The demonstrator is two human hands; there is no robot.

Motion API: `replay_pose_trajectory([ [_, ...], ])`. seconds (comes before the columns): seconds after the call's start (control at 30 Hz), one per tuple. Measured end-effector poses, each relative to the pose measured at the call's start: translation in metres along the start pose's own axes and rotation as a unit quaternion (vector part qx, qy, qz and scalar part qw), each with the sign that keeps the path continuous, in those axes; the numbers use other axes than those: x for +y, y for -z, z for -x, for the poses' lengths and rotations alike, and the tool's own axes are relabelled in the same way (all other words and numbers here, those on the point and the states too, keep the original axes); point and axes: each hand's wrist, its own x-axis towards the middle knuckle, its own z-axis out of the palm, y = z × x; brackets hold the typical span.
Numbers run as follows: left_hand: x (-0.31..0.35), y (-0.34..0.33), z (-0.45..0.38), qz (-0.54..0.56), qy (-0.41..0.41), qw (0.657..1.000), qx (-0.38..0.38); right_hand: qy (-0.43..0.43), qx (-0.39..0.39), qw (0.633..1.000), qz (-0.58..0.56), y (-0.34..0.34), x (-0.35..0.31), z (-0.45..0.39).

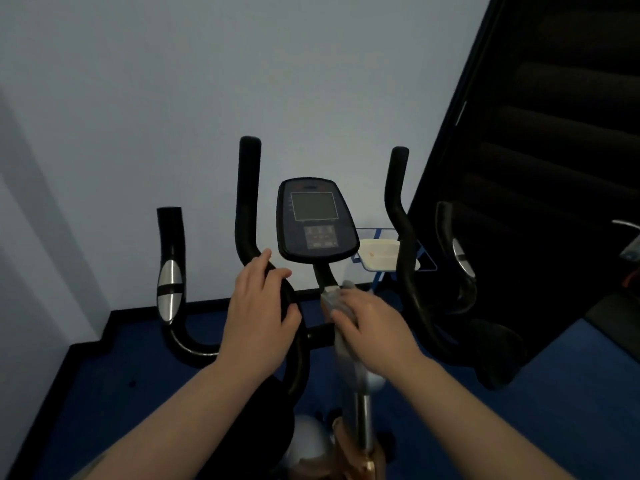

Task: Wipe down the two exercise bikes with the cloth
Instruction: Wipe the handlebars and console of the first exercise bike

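Cloth [341, 332], pale grey, lies against the bike's centre post just below the console [317, 220], pressed there by the right hand [372, 327] with fingers curled over it. Left hand [261, 313] grips the inner left handlebar [247, 202]. Beyond, a white tray [379, 256] sits near the wall.
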Motion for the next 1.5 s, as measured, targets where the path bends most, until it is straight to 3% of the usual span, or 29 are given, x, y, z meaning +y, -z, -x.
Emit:
replay_pose_trajectory([
  [0.07,-0.001,-0.002,0.001,-0.006,0.001,1.0,-0.002,0.028,-0.061,0.998,-0.018,0.011,0.006,0.001],
  [0.2,0.001,-0.005,0.003,-0.011,0.018,1.0,0.005,-0.046,-0.175,0.98,-0.086,0.021,0.006,-0.035],
  [0.27,-0.001,-0.005,0.003,-0.006,0.032,0.999,0.01,-0.048,-0.207,0.976,-0.053,0.008,-0.004,-0.053],
  [0.4,-0.006,-0.004,0.005,0.01,0.049,0.999,0.016,0.08,-0.17,0.98,0.065,-0.006,-0.013,-0.041],
  [0.47,-0.005,-0.002,0.006,0.019,0.052,0.998,0.015,0.106,-0.173,0.979,0.022,0.012,-0.006,-0.026],
  [0.6,-0.002,-0.001,-0.009,-0.005,0.058,0.998,0.024,0.035,-0.248,0.963,-0.097,0.031,0.005,-0.036],
  [0.67,0.002,-0.001,-0.028,-0.027,0.077,0.996,0.03,-0.008,-0.268,0.96,-0.077,0.019,-0.005,-0.053],
  [0.77,0.009,-0.01,-0.044,-0.032,0.102,0.993,0.046,0.021,-0.239,0.971,-0.015,-0.001,-0.007,-0.064],
  [0.9,-0.001,-0.027,-0.036,-0.006,0.08,0.994,0.077,0.103,-0.241,0.963,-0.058,0.012,0.012,-0.043],
  [1.07,-0.002,-0.027,-0.038,0.011,0.074,0.994,0.078,0.0,-0.268,0.953,-0.142,0.007,0.004,-0.064],
  [1.17,-0.004,-0.025,-0.038,0.0,0.082,0.994,0.073,0.005,-0.206,0.977,-0.057,-0.006,-0.002,-0.067],
  [1.27,-0.005,-0.024,-0.04,-0.003,0.08,0.995,0.067,0.038,-0.019,0.998,-0.042,-0.01,0.007,-0.023],
  [1.37,-0.005,-0.027,-0.039,0.0,0.078,0.994,0.078,0.067,0.142,0.983,-0.095,-0.026,0.014,0.025],
  [1.5,-0.003,-0.032,-0.042,0.02,0.078,0.991,0.108,0.056,0.177,0.977,-0.104,-0.032,0.012,0.021],
])
